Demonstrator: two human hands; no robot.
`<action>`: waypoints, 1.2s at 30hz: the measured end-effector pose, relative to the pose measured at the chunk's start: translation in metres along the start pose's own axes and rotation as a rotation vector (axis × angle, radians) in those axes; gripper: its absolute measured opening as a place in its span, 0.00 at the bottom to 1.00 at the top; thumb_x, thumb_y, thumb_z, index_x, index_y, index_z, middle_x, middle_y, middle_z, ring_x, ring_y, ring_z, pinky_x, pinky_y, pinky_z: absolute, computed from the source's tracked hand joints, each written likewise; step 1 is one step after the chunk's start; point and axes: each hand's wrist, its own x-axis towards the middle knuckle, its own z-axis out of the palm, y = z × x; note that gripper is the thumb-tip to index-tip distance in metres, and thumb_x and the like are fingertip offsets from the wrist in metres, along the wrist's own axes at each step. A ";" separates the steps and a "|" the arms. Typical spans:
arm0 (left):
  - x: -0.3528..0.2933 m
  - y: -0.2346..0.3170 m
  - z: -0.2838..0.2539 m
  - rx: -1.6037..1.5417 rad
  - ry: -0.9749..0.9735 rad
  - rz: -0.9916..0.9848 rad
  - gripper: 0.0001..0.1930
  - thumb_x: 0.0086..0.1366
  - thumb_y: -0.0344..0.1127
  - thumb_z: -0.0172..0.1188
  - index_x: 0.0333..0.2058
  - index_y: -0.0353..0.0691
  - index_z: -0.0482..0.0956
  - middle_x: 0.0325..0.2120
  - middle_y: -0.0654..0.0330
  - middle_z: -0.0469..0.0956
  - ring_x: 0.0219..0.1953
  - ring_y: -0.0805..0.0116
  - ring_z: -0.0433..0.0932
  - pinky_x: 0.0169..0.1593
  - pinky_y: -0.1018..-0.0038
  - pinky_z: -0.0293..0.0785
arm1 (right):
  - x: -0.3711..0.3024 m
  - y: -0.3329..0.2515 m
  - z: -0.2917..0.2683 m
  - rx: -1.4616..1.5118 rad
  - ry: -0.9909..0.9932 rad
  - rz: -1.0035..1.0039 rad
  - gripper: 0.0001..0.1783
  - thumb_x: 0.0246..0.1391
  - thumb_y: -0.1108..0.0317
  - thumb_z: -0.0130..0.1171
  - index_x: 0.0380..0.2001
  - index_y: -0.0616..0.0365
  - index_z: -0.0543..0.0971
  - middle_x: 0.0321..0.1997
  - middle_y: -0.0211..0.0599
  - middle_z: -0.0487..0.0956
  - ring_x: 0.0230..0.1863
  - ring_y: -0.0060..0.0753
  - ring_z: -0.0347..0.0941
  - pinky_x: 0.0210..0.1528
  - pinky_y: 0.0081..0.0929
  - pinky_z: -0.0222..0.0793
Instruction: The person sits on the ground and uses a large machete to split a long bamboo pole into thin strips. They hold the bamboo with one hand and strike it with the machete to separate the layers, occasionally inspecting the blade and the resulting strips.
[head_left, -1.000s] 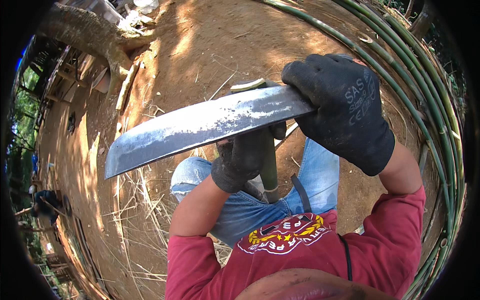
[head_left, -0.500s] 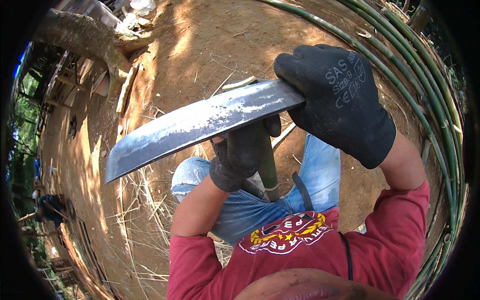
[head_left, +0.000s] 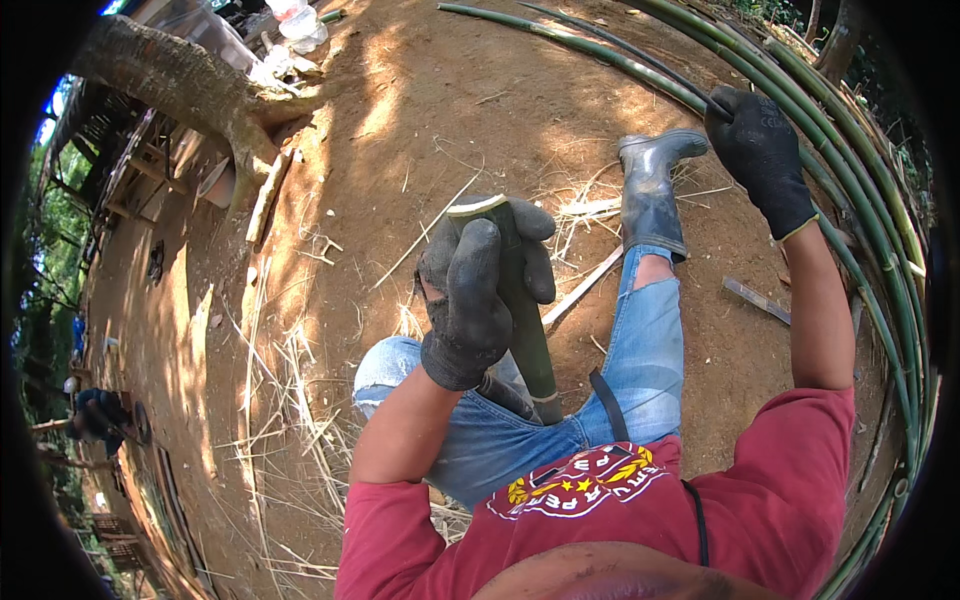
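Dark blade now edge-on, right hand farther outward

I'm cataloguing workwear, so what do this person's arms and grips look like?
The left grip wears a dusty black fabric glove; the right grip, another with pale printing and a thin yellowish cuff edge. Maroon cloth sleeves end near the elbows, leaving the forearms bare.

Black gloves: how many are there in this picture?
2. One is on the left hand, wrapped around a green bamboo piece; the other is on the right hand, at the upper right. The distant person at far left is too small to tell.
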 end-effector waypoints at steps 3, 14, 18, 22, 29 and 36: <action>-0.005 -0.002 -0.003 0.024 -0.017 -0.070 0.26 0.70 0.57 0.43 0.39 0.35 0.73 0.15 0.56 0.72 0.16 0.66 0.71 0.21 0.70 0.69 | 0.007 -0.039 -0.035 0.282 -0.167 0.084 0.11 0.56 0.60 0.58 0.31 0.56 0.82 0.27 0.48 0.79 0.34 0.47 0.79 0.38 0.42 0.74; -0.001 0.005 -0.009 -0.133 -0.121 -0.069 0.20 0.71 0.41 0.52 0.51 0.30 0.70 0.27 0.54 0.78 0.27 0.68 0.80 0.32 0.71 0.80 | 0.021 -0.092 -0.071 0.558 -0.133 -0.071 0.07 0.52 0.64 0.60 0.30 0.56 0.81 0.22 0.46 0.77 0.23 0.48 0.76 0.27 0.37 0.71; 0.010 0.000 -0.010 -0.025 -0.033 0.098 0.23 0.71 0.37 0.53 0.59 0.35 0.60 0.31 0.53 0.79 0.31 0.66 0.81 0.38 0.71 0.80 | 0.012 -0.083 -0.046 0.756 -0.258 0.161 0.08 0.54 0.66 0.58 0.34 0.57 0.82 0.19 0.41 0.76 0.20 0.38 0.74 0.26 0.36 0.70; 0.017 -0.005 -0.016 0.017 0.066 -0.017 0.21 0.72 0.38 0.52 0.58 0.36 0.62 0.32 0.54 0.79 0.33 0.66 0.81 0.38 0.71 0.80 | -0.026 -0.072 0.000 1.417 -0.784 0.688 0.12 0.57 0.69 0.51 0.38 0.64 0.80 0.16 0.28 0.71 0.18 0.22 0.67 0.22 0.26 0.66; 0.030 -0.025 -0.038 0.086 0.132 -0.340 0.22 0.72 0.48 0.50 0.52 0.33 0.71 0.30 0.58 0.79 0.31 0.68 0.79 0.40 0.69 0.77 | -0.186 -0.137 0.125 1.979 -0.847 1.439 0.16 0.56 0.68 0.49 0.41 0.69 0.76 0.19 0.27 0.70 0.18 0.25 0.67 0.21 0.25 0.67; 0.042 -0.010 -0.076 -0.129 0.170 -0.370 0.30 0.68 0.60 0.47 0.33 0.34 0.82 0.21 0.58 0.76 0.28 0.62 0.74 0.38 0.66 0.71 | -0.305 -0.213 0.178 1.507 -1.057 1.468 0.14 0.56 0.66 0.51 0.30 0.68 0.78 0.19 0.45 0.77 0.17 0.36 0.76 0.23 0.29 0.74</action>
